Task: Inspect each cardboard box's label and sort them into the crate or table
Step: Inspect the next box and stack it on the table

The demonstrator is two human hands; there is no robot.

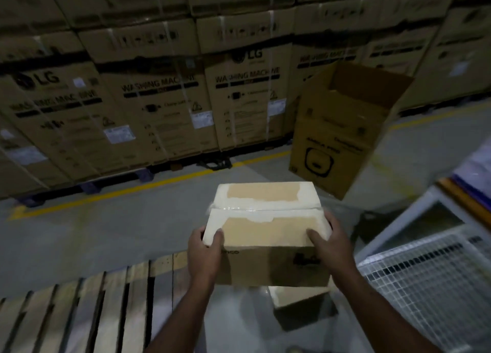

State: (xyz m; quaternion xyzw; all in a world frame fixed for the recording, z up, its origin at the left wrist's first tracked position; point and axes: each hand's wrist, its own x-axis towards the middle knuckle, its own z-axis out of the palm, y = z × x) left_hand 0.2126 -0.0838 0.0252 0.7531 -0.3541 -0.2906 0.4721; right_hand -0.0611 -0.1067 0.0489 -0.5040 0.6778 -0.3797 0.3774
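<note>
Head view: both hands, left hand (pixel 204 249) and right hand (pixel 329 242), grip one cardboard box (pixel 268 235), unsorted; second box (pixel 297 299) waits below on the floor.

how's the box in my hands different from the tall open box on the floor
The held box is taped shut and gripped by the left hand and right hand; the tall box stands on the floor, flaps open. The held box looks smaller, with torn white patches on top. Both are brown cardboard.
</note>
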